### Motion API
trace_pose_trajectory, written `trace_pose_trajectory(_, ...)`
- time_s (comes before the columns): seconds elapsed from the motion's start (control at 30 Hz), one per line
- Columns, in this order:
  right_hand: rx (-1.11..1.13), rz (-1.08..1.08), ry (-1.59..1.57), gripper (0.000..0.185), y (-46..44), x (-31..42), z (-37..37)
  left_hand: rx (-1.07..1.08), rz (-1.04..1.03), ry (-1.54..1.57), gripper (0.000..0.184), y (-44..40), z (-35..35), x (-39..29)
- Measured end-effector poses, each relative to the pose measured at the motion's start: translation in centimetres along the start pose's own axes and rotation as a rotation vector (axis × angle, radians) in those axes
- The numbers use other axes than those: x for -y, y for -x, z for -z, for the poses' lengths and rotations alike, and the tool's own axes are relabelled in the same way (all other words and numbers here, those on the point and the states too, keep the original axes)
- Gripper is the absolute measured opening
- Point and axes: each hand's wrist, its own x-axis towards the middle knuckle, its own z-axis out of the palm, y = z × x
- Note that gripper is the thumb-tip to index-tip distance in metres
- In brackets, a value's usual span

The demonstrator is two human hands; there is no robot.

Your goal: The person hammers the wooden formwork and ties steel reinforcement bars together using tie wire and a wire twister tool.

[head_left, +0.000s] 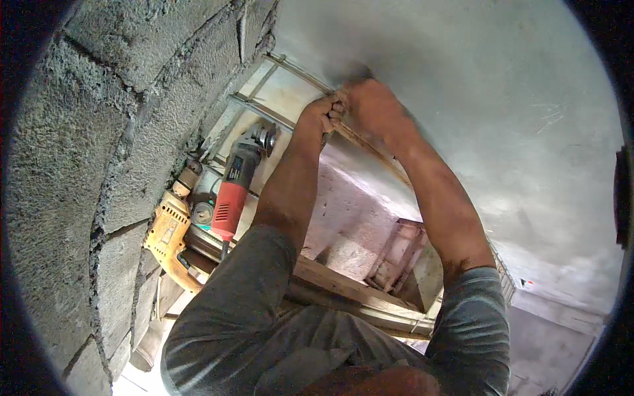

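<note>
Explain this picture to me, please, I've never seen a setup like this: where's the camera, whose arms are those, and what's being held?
There's no robot here, just a person working with two bare hands. The single picture comes from a camera worn on that person's head, so their own grey sleeves come in from the bottom.

The left hand and right hand are close together at the edge of a pale smooth panel, by one end of a thin strip. The left fingers are curled, but I can't tell exactly what either hand grips.

On the left, beside a rough block wall, are a red and grey angle grinder and a yellow drill. What supports them is hard to make out.
</note>
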Motion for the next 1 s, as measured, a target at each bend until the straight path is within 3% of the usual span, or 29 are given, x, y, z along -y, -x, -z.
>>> trace_pose_trajectory(0.1,-0.089,-0.175,0.01,0.021,-1.4,-2.0,-1.2,-0.009,0.031,-0.002,0.023,0.1,-0.1,-0.1)
trace_pose_trajectory(0.17,-0.292,-0.33,-0.172,0.026,-2.2,-4.2,-3.0,-0.004,-0.005,-0.026,0.023,0.0,-0.2,0.1)
trace_pose_trajectory(0.27,-0.397,-0.482,-0.263,0.027,0.0,-6.1,-4.7,-0.074,-0.05,-0.075,0.021,0.0,-0.7,0.3)
trace_pose_trajectory(0.33,-0.436,-0.405,-0.38,0.028,2.8,-8.1,-7.6,-0.146,-0.052,-0.101,0.02,-0.7,-0.6,0.6)
trace_pose_trajectory(0.43,-0.402,-0.592,-0.697,0.029,7.4,-7.8,-13.7,-0.024,-0.046,-0.109,0.021,-1.9,0.6,0.4)
trace_pose_trajectory(0.5,-0.376,-0.777,-0.951,0.03,9.0,-6.1,-16.9,-0.146,-0.162,-0.145,0.024,0.2,-0.9,0.9)
trace_pose_trajectory(0.6,-0.272,-0.923,-1.116,0.031,9.2,-5.8,-18.1,-0.254,-0.105,-0.199,0.02,-0.1,-1.1,0.7)
trace_pose_trajectory(0.67,-0.185,-0.889,-1.012,0.032,9.1,-6.7,-17.3,-0.267,-0.08,-0.133,0.015,-1.5,-1.3,0.6)
trace_pose_trajectory(0.73,-0.318,-0.653,-0.536,0.032,9.1,-7.4,-16.6,-0.284,-0.059,-0.06,0.018,-1.8,-0.2,1.1)
trace_pose_trajectory(0.77,-0.428,-0.407,-0.07,0.032,9.1,-7.0,-15.7,-0.146,-0.243,-0.097,0.008,-1.1,0.9,1.9)
trace_pose_trajectory(0.8,-0.426,-0.404,-0.069,0.032,8.9,-6.8,-14.9,-0.004,-0.426,-0.137,0.011,-0.8,1.5,2.3)
trace_pose_trajectory(0.83,-0.435,-0.329,0.077,0.031,8.3,-5.6,-12.3,-0.005,-0.429,-0.135,0.011,-0.4,0.5,2.0)
trace_pose_trajectory(0.87,-0.441,-0.254,0.221,0.031,8.0,-4.7,-10.1,-0.149,-0.321,-0.11,0.008,0.4,-1.5,1.5)
trace_pose_trajectory(0.9,-0.441,-0.251,0.221,0.031,7.4,-4.5,-8.8,-0.292,-0.211,-0.086,0.018,1.0,-2.7,1.1)
trace_pose_trajectory(0.97,0.056,-0.251,0.309,0.025,5.8,-4.6,-6.1,-0.292,-0.254,-0.072,0.018,1.8,-3.0,1.4)
trace_pose_trajectory(1.0,0.055,-0.252,0.31,0.025,5.0,-4.3,-4.6,-0.291,-0.296,-0.058,0.019,2.1,-3.2,1.6)
